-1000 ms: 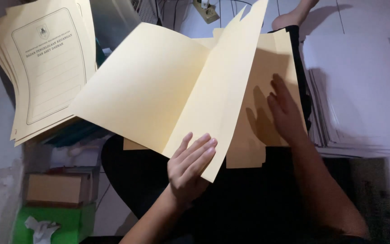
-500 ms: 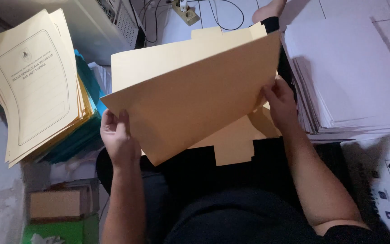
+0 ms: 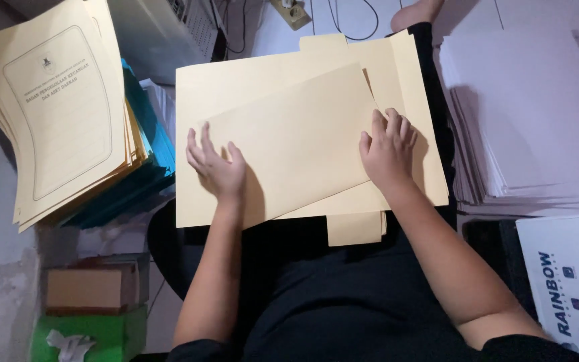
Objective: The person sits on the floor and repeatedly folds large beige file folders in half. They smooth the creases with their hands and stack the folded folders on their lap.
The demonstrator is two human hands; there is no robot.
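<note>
A plain manila folder (image 3: 289, 144) lies closed and tilted on my lap. It tops the other manila folders (image 3: 397, 60) beneath.

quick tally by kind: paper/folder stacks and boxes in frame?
Manila folder piles: 2, one on the lap, one printed at left
Blue folder pile: 1
White paper stack: 1
Boxes: 2, brown, green
Total: 6
Both hands, left and right, lie flat on the lap pile.

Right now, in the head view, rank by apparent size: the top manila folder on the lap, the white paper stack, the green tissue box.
1. white paper stack
2. top manila folder, close behind, so unsure
3. green tissue box, partly cut off
</note>
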